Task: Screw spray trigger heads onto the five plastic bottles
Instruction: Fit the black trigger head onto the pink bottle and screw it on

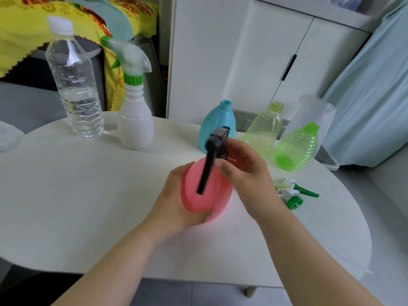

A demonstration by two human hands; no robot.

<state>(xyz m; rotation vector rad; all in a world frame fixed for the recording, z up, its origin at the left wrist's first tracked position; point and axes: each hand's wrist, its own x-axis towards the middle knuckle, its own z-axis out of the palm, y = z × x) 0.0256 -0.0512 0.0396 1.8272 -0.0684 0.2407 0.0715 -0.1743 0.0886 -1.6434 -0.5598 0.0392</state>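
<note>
A pink bottle (217,191) is held above the middle of the white table (88,195), with my left hand (176,202) wrapped around its body. On its neck sits a black trigger head (215,146), blurred, which my right hand (245,175) grips at the collar. A white bottle (135,127) with a green-collared trigger head stands at the back. Behind my hands stand a blue bottle (215,122) and a pale yellow-green bottle (266,129), both with bare necks. A bright green bottle (297,149) lies tilted. Loose green and white trigger heads (293,194) lie on the table right of my right hand.
A clear water bottle (75,85) with a white cap stands at the back left, partly filled. A translucent jug (313,115) stands behind the green bottle at the table's right edge. White cabinets (265,51) rise behind the table, and a yellow patterned cloth (28,25) hangs at the upper left.
</note>
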